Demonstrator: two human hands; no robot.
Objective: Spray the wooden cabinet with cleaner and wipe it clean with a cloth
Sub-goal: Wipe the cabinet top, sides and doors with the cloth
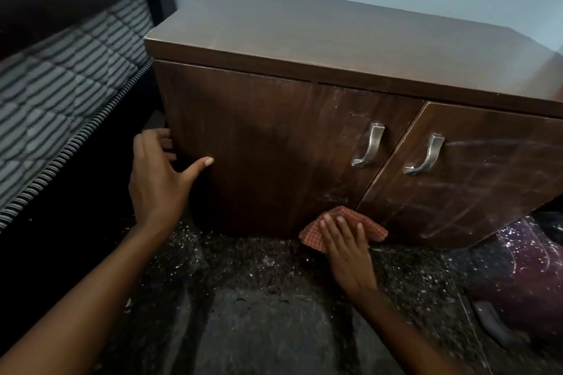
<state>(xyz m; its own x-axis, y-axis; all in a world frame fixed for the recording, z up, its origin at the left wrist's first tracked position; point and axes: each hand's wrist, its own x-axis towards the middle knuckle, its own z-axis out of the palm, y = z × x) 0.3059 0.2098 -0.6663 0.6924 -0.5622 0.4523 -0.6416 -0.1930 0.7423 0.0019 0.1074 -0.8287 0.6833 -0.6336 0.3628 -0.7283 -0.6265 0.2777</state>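
A low dark-brown wooden cabinet (274,137) with two doors and two curved metal handles (368,144) stands on the floor against a pale wall. The right door (475,179) shows whitish streaks. My left hand (158,179) holds the cabinet's left front edge, fingers wrapped around the corner and thumb on the left door. My right hand (347,250) presses a red checked cloth (313,236) flat against the bottom of the left door, near the gap between the doors. No spray bottle is in view.
A bed with a grey striped mattress (61,100) runs along the left, close to the cabinet's side. The floor (259,298) is dark speckled stone. A dark purple patterned object (524,277) lies on the floor at the right.
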